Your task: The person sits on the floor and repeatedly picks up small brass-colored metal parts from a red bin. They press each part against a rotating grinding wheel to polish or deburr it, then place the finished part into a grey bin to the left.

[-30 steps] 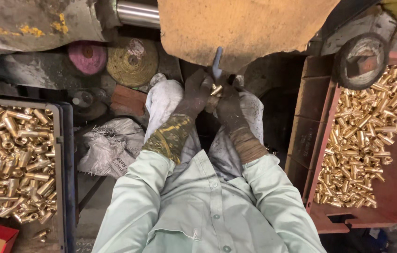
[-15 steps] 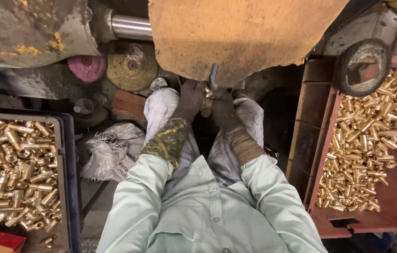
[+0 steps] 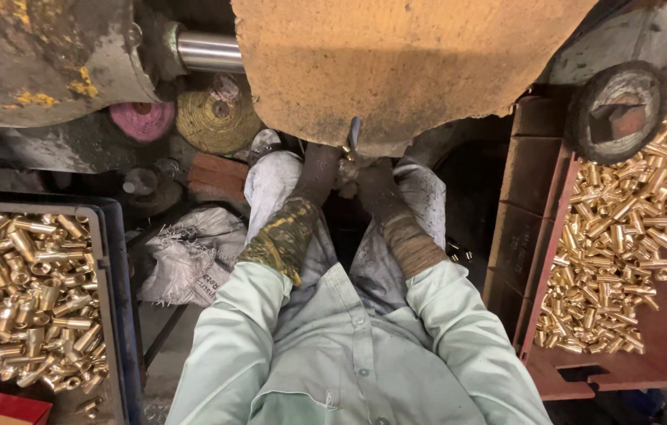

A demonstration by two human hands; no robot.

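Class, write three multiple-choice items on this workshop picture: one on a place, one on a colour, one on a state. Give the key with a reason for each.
1. Where is the red tray of brass pieces?
A. at the person's right
B. on the lap
C. behind the pink disc

2. What colour is the person's shirt?
A. dark blue
B. pale green
C. orange

3. How are the left hand and right hand placed?
A. resting in the trays
B. far apart at the sides
C. close together under the big tan wheel

Key: A, the tray lies along the right edge; B, sleeves and front are pale green; C, both hands meet at the wheel's lower rim around a small brass part.
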